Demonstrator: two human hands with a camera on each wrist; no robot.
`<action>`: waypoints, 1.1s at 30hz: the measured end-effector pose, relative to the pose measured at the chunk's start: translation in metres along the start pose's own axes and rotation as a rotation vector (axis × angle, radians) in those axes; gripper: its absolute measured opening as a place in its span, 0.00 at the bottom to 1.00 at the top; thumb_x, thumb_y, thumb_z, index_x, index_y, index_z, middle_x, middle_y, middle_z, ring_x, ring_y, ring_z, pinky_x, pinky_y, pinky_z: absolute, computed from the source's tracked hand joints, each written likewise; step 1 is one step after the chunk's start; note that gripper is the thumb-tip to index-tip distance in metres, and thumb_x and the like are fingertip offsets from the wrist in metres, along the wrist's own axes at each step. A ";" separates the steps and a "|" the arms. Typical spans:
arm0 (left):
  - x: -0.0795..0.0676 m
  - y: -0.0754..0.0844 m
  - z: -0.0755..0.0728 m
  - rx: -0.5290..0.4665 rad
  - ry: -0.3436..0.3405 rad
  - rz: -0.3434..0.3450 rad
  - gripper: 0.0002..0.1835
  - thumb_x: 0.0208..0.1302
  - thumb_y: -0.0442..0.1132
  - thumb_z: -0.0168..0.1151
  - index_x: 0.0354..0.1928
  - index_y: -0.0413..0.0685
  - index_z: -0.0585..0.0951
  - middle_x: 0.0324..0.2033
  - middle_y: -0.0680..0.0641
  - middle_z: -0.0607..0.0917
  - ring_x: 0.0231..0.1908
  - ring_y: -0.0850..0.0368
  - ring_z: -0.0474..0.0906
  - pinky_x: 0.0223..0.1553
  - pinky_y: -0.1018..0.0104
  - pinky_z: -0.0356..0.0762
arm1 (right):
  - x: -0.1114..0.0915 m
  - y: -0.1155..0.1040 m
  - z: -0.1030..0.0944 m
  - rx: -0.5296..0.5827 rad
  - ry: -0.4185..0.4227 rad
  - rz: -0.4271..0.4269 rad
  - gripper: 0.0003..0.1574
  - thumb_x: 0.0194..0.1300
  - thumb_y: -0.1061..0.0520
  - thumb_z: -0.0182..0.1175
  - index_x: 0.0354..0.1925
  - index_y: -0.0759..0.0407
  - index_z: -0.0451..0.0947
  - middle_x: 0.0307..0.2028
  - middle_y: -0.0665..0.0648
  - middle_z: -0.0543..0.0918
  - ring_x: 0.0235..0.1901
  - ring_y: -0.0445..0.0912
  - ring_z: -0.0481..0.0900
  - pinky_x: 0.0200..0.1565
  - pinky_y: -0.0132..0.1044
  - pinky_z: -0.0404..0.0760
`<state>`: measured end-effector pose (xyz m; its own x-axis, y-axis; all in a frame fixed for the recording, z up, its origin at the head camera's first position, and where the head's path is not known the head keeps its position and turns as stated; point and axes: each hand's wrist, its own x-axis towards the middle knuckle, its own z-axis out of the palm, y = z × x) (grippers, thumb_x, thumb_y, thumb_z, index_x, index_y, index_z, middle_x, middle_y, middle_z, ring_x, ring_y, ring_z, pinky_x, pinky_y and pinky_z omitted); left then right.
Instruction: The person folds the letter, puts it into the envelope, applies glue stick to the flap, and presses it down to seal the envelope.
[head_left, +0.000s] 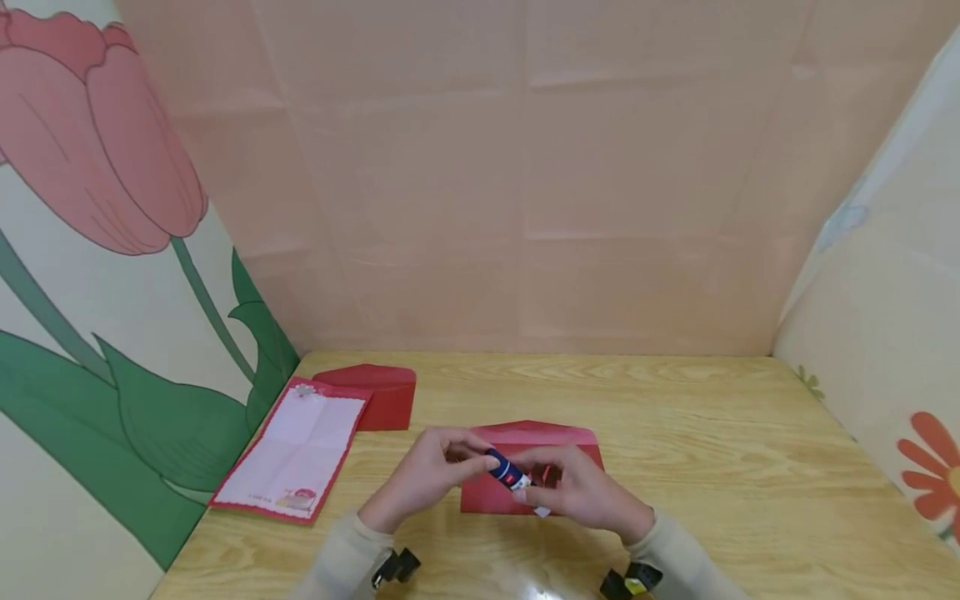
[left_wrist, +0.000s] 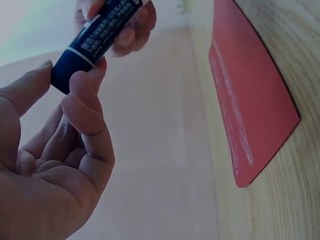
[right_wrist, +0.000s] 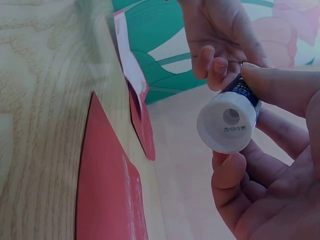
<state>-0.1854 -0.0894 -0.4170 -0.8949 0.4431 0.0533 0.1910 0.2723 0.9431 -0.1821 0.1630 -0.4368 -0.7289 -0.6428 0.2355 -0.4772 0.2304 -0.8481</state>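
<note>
A dark blue glue stick [head_left: 509,470] with a white base is held between both hands, above the table. My left hand [head_left: 438,467] pinches its blue end between thumb and fingers. At the other end, my right hand [head_left: 573,490] grips it close to the white base [right_wrist: 227,125], which has a printed date. Below the hands lies a red envelope [head_left: 480,496] with its flap spread away from me. Whitish glue streaks [left_wrist: 235,115] run along that flap in the left wrist view.
On the table's left side lies a white letter sheet [head_left: 300,446] with a red border and fold creases. It overlaps a second red envelope [head_left: 393,400], whose flap is also unfolded. A pink-covered wall [head_left: 525,208] rises behind the wooden table [head_left: 712,450].
</note>
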 end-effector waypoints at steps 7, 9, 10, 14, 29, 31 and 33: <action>0.002 0.000 0.001 0.000 -0.014 -0.005 0.10 0.65 0.49 0.69 0.44 0.54 0.88 0.34 0.52 0.89 0.38 0.48 0.84 0.39 0.60 0.82 | -0.001 0.001 0.001 0.047 -0.004 -0.029 0.18 0.67 0.56 0.66 0.55 0.51 0.83 0.34 0.52 0.85 0.27 0.40 0.79 0.26 0.36 0.80; 0.004 0.001 0.002 0.023 -0.013 -0.010 0.10 0.65 0.49 0.69 0.44 0.55 0.88 0.34 0.53 0.88 0.37 0.52 0.83 0.38 0.61 0.81 | -0.001 0.002 0.001 0.045 0.003 -0.018 0.18 0.67 0.56 0.66 0.55 0.51 0.83 0.34 0.52 0.86 0.27 0.41 0.79 0.26 0.36 0.80; 0.004 0.001 0.003 0.041 -0.015 -0.007 0.10 0.65 0.50 0.69 0.44 0.56 0.88 0.34 0.54 0.88 0.36 0.54 0.83 0.37 0.63 0.80 | -0.001 0.002 0.001 0.049 0.002 -0.008 0.18 0.67 0.56 0.67 0.55 0.51 0.83 0.34 0.52 0.86 0.27 0.41 0.79 0.26 0.36 0.80; 0.008 -0.002 0.006 0.106 -0.041 0.003 0.08 0.65 0.48 0.68 0.41 0.55 0.88 0.33 0.56 0.88 0.34 0.58 0.82 0.36 0.65 0.79 | -0.001 0.005 0.001 -0.032 -0.018 0.027 0.17 0.64 0.57 0.68 0.51 0.48 0.83 0.32 0.50 0.86 0.25 0.39 0.78 0.25 0.34 0.79; 0.007 -0.021 0.010 0.286 -0.178 -0.010 0.18 0.67 0.49 0.66 0.49 0.42 0.84 0.36 0.58 0.84 0.36 0.66 0.79 0.39 0.70 0.78 | -0.023 0.031 -0.025 -0.315 0.180 0.227 0.17 0.58 0.56 0.74 0.43 0.51 0.79 0.31 0.45 0.82 0.30 0.39 0.79 0.31 0.33 0.80; 0.007 -0.026 0.007 0.294 -0.177 -0.029 0.18 0.67 0.49 0.66 0.48 0.42 0.85 0.34 0.58 0.84 0.34 0.65 0.79 0.38 0.70 0.78 | -0.028 0.036 -0.035 -0.334 0.225 0.278 0.18 0.58 0.55 0.74 0.45 0.52 0.79 0.32 0.46 0.83 0.31 0.41 0.79 0.32 0.33 0.80; 0.007 -0.030 0.005 0.295 -0.174 -0.043 0.17 0.67 0.48 0.66 0.48 0.42 0.85 0.33 0.58 0.84 0.32 0.63 0.79 0.36 0.69 0.78 | -0.033 0.041 -0.045 -0.343 0.271 0.314 0.20 0.57 0.55 0.74 0.46 0.53 0.79 0.34 0.47 0.83 0.32 0.42 0.80 0.33 0.33 0.80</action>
<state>-0.1951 -0.0902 -0.4465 -0.8271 0.5581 -0.0658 0.2854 0.5179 0.8064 -0.2004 0.2265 -0.4579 -0.9411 -0.3038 0.1483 -0.3162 0.6358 -0.7041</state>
